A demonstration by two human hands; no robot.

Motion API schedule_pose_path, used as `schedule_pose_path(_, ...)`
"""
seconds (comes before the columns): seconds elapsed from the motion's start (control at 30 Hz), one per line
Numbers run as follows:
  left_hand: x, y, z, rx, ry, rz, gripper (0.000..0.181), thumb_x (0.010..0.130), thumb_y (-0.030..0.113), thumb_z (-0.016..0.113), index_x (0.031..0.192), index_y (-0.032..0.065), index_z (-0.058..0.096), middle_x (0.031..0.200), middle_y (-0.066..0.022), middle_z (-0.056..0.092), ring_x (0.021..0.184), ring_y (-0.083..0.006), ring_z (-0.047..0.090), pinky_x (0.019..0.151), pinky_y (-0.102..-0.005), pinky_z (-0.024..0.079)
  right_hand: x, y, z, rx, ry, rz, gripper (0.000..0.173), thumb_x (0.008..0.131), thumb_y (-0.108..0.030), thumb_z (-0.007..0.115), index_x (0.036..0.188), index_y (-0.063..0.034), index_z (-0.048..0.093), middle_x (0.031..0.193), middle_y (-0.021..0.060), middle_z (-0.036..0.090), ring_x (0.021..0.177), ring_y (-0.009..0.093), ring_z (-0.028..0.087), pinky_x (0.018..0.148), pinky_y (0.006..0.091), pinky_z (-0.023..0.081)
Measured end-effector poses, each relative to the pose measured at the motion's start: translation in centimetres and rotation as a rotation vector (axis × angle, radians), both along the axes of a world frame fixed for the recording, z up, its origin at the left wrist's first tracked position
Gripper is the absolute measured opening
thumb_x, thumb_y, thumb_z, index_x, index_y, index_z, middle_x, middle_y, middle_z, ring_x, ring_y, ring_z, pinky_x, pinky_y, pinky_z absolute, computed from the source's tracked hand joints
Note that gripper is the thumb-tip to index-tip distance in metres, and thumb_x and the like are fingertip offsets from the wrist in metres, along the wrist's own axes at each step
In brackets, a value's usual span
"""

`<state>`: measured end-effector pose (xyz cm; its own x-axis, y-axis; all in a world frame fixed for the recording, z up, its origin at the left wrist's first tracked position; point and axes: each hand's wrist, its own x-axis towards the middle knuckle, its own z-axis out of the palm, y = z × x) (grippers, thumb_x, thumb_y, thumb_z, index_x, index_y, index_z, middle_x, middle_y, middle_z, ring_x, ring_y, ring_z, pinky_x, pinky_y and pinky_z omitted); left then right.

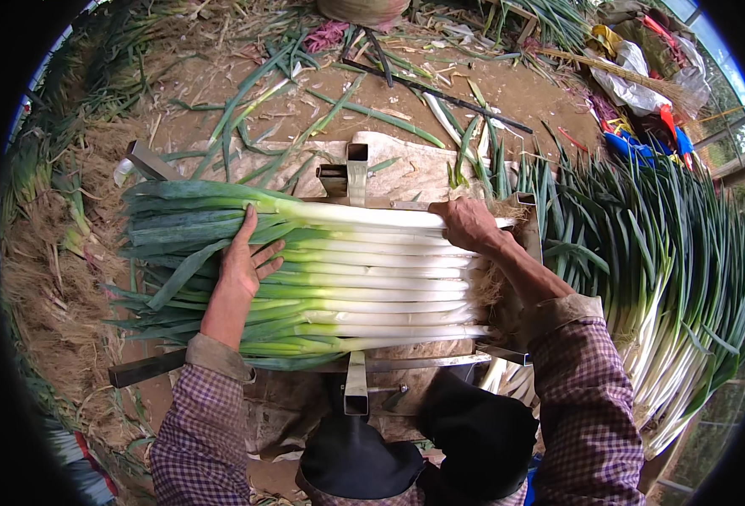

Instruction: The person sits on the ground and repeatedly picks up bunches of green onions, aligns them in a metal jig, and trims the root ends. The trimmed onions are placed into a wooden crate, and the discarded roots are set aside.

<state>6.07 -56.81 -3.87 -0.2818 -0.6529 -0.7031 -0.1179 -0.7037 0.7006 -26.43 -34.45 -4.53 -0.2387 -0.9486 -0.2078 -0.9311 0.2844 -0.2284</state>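
Several long leeks (388,294) lie side by side across a metal frame (356,376), white shafts to the right and green leaves (176,231) to the left. My right hand (470,224) is closed around the white shaft of the farthest leek (366,216), near its root end. Among the leaves rests my left hand (239,269), palm turned sideways, fingers spread and thumb against the farthest leek's greens. Trimmed-looking roots (489,284) show at the right ends, partly hidden by my right forearm.
Beside my right arm stands a large pile of leeks (657,284). Dry root scraps (56,303) heap up at left. Loose leaves (379,117) and a black bar (436,95) lie on the ground beyond. A straw broom (625,73) and white sacks (625,88) are at upper right.
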Motion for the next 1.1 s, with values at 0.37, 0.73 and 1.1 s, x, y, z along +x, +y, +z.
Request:
schedule_pose_path(0.37, -0.2, 1.2, -1.0, 0.187, 0.176, 0.045, 0.058, 0.085, 0.057, 0.074, 0.097, 0.0013, 0.065, 0.085, -0.0073, 0.069, 0.074, -0.0199, 0.069, 0.064, -0.0326, 0.06, -1.1, 0.1, -3.9, -0.146, -0.042, 0.004, 0.026, 0.076, -0.004, 0.055, 0.094, -0.0112, 0.072, 0.074, 0.0216, 0.067, 0.073, 0.042, 0.067, 0.064, 0.0512, 0.053)
schedule_pose_path(0.73, -3.4, 1.6, 2.6, -1.875, -0.544, -0.828, 0.06, 0.075, 0.018, 0.082, 0.129, 0.0026, 0.06, 0.132, -0.0161, 0.055, 0.13, -0.0338, 0.047, 0.111, -0.0507, 0.032, -1.4, -0.6, -2.8, 0.032, -0.126, -0.034, 0.038, 0.072, -0.004, 0.057, 0.105, -0.0127, 0.073, 0.08, 0.0216, 0.069, 0.078, 0.042, 0.068, 0.068, 0.05, 0.054)
schedule_pose_path(1.1, -5.2, -2.0, 1.2, -1.878, -0.557, -1.061, 0.063, 0.075, 0.036, 0.079, 0.124, 0.0035, 0.059, 0.123, -0.0131, 0.06, 0.121, -0.0317, 0.053, 0.11, -0.0493, 0.032, -3.6, -0.9, -5.6, 0.106, -0.134, -0.02, 0.053, 0.062, -0.01, 0.074, 0.115, -0.0128, 0.072, 0.088, 0.0209, 0.072, 0.087, 0.038, 0.07, 0.077, 0.0465, 0.056)
